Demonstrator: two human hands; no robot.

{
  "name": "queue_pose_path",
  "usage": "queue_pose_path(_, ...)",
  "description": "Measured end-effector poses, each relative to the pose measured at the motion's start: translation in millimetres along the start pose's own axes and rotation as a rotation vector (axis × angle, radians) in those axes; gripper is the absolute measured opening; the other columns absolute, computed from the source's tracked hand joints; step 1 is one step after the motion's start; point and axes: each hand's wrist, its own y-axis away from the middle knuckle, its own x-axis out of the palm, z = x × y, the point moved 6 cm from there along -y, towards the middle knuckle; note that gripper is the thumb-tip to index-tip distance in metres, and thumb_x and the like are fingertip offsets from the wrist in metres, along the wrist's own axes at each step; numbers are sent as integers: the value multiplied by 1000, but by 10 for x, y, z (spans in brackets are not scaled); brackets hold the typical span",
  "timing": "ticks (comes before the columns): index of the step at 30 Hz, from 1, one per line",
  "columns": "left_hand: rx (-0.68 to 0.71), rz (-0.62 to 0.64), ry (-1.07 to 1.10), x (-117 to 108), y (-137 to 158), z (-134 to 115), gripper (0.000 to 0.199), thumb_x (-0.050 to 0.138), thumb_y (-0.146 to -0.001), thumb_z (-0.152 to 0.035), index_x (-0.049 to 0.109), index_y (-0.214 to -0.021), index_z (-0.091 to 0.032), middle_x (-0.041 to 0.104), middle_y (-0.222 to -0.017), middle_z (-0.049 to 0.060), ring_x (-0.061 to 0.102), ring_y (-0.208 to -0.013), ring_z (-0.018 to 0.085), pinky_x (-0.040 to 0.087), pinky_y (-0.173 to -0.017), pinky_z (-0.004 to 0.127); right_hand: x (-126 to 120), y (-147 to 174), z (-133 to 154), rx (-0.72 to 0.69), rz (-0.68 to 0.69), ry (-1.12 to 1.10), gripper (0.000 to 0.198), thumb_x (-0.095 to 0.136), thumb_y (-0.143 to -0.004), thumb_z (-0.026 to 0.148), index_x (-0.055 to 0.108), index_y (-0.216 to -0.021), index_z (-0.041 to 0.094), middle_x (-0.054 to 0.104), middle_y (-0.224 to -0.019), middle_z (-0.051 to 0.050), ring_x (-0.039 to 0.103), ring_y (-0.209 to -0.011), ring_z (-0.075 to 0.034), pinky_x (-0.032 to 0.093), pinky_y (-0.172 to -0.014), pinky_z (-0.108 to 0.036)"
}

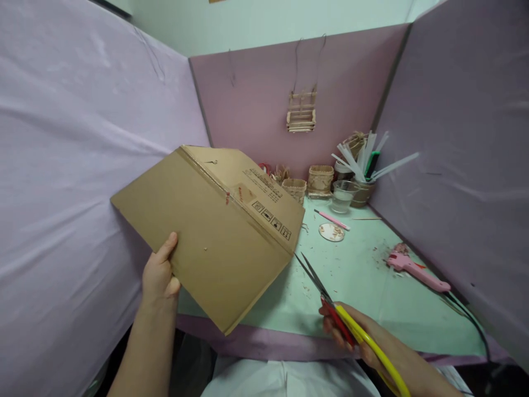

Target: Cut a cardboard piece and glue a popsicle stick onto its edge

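My left hand (162, 270) grips the lower left edge of a large brown cardboard sheet (198, 237), thumb on the near face and the other fingers mostly hidden behind it. The cardboard is tilted above the table and has a fold line, printed symbols and a piece of tape. In my right hand (343, 325) is a pair of scissors (320, 286) with red and yellow handles. Their blades are slightly parted, and the tips are close to the right corner of the cardboard; whether they touch it I cannot tell.
A pink glue gun (417, 273) with a cable lies at the right. Farther back are a round white disc (331, 232), a pink pen-like tool (332, 219), a clear cup (343, 196), small woven baskets (320, 179) and a pot of glue sticks (363, 193). Fabric partitions (450, 138) enclose the table.
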Motion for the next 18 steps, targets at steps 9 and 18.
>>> queue_pose_path(9,35,9,2,60,2,-123,20,61,-79,-7,71,-94,-18,73,-81,-2,68,-67,9,57,-81,24,-3,81,22,104,2,-41,54,68,-65,62,62,-101,22,56,-86,-4,47,-74,-18,46,-67,-29)
queue_pose_path(18,-125,27,-62,171,-48,-23,12,58,-82,-12,69,-83,-16,72,-67,0,67,-53,13,61,-62,24,36,-180,242,-43,48,35,41,63,-72,45,59,-105,20,54,-90,-4,48,-78,-18,46,-78,-32)
